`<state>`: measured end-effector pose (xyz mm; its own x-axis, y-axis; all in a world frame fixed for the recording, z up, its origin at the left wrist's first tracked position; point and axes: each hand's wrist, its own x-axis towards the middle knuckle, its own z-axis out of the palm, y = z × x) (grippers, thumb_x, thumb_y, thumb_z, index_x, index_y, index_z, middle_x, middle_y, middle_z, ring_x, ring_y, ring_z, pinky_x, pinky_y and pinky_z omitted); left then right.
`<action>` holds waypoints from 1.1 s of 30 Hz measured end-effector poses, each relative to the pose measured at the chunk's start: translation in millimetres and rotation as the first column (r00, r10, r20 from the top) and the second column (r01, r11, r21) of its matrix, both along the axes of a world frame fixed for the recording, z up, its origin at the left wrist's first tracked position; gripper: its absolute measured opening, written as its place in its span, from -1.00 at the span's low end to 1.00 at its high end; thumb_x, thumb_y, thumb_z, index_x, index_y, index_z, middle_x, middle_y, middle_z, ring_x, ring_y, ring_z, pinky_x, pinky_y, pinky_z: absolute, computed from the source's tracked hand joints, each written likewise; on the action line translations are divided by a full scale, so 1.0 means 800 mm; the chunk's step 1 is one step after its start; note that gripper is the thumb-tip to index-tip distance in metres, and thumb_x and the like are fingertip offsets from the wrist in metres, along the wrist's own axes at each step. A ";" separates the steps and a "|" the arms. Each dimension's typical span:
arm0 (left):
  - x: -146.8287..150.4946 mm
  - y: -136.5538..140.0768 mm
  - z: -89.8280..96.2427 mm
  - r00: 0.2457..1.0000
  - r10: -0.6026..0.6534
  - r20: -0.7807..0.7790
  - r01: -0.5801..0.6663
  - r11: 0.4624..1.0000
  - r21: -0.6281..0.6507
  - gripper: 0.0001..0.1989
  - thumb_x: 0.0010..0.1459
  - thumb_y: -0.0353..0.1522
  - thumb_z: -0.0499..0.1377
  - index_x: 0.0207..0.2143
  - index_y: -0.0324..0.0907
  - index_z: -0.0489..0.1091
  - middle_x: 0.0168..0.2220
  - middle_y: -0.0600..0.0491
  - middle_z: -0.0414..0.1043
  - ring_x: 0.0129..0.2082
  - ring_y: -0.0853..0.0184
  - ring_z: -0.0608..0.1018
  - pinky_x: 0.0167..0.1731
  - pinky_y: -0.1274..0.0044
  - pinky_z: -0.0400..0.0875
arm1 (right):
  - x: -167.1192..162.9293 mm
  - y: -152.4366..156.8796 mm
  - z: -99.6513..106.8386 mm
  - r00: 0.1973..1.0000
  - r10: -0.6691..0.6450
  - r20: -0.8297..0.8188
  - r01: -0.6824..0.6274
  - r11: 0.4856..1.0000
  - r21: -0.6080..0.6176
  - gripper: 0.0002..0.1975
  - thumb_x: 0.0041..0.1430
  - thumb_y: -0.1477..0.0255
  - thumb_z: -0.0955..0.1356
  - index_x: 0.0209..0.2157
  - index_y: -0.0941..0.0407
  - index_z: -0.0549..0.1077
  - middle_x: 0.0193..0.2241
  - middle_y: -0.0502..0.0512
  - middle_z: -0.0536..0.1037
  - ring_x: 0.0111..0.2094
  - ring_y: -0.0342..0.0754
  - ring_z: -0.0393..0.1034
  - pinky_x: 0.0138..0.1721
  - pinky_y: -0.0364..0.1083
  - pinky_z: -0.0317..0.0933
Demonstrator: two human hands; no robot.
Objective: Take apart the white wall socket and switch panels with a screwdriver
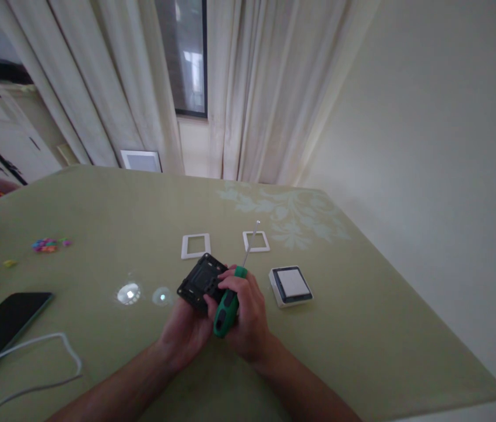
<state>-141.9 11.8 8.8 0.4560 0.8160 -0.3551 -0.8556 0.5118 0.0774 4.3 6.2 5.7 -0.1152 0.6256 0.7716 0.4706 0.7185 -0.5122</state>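
Note:
My left hand (186, 333) is closed round the lower edge of a square black plastic panel (202, 280), tilted up above the table. In my right hand (250, 319) lies a screwdriver (227, 312) with a green and black handle, its metal shaft pointing away from me. The thumb and fingertips of that hand also touch the panel's right edge. Beyond the panel two white square frames, a left one (195, 245) and a right one (262, 241), lie flat. To the right of my hands sits a white box-like switch unit (291, 286) with a dark border.
On the left of the green-covered table (111, 205) lie a black tablet (4, 328), a white cable (37, 340) and a small heap of colourful beads (48, 245). Curtains (265, 88) hang behind the far edge; a pale wall (441, 146) stands on the right.

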 end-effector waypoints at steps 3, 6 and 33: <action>-0.002 -0.001 -0.004 1.000 -0.020 -0.005 0.020 1.000 0.003 -0.55 0.59 -0.34 -0.08 0.40 -0.05 0.34 0.04 -0.12 0.64 -0.16 0.35 0.74 -0.38 0.73 0.62 | 0.001 -0.001 0.004 1.000 -0.027 0.000 0.027 0.999 0.021 -0.63 0.26 0.51 0.51 0.02 -0.01 0.39 -0.09 0.14 0.65 -0.04 0.12 0.56 0.02 0.11 0.44; -0.001 -0.001 -0.001 1.000 -0.023 -0.018 0.023 1.000 0.020 -0.57 0.59 -0.34 -0.05 0.39 -0.06 0.34 0.01 -0.11 0.65 -0.20 0.35 0.74 -0.34 0.70 0.64 | 0.002 -0.001 0.009 0.997 -0.071 0.041 0.070 0.997 0.019 -0.69 0.29 0.47 0.50 -0.01 -0.02 0.40 -0.12 0.13 0.66 -0.10 0.12 0.56 -0.06 0.10 0.44; -0.043 0.157 0.026 -0.104 0.546 -0.831 0.454 0.770 0.448 -0.47 0.43 0.02 0.15 -0.46 -0.18 0.43 -0.58 0.18 0.23 -0.55 0.38 0.37 -0.52 0.55 0.28 | 0.036 0.033 0.009 0.795 -0.285 -0.535 0.218 0.958 -0.187 -0.69 0.30 0.38 0.51 -0.07 0.01 0.34 -0.17 0.03 0.55 -0.25 -0.09 0.52 -0.19 -0.09 0.46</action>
